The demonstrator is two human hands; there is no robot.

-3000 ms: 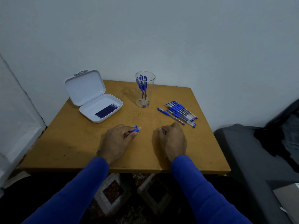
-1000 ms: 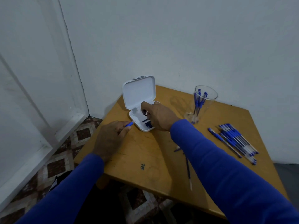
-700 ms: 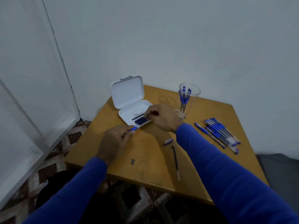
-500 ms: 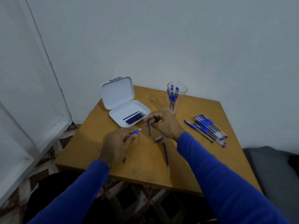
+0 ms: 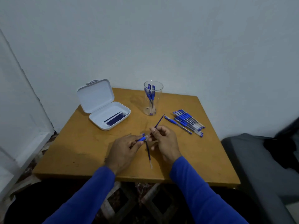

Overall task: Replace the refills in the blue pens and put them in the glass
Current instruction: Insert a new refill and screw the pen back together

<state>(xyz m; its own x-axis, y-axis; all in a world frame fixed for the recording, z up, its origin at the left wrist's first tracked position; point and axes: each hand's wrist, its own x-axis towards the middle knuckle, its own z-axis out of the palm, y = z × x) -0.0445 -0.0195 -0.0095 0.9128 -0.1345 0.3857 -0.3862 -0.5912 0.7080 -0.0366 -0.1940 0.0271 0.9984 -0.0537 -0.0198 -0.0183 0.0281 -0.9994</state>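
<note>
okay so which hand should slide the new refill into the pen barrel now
Probably the right hand: it already pinches the new refill, whose near end sits beside the open end of the pen barrel. The left hand grips that barrel and can just steady it.

On the worktop [image 5: 202,151], the open case [image 5: 103,109] with refills [image 5: 115,121] in its tray sits back left, the glass [image 5: 152,98] holding pens [image 5: 150,94] stands behind centre, a row of pens [image 5: 186,122] lies right, and a loose refill [image 5: 148,155] lies between both hands.
</note>
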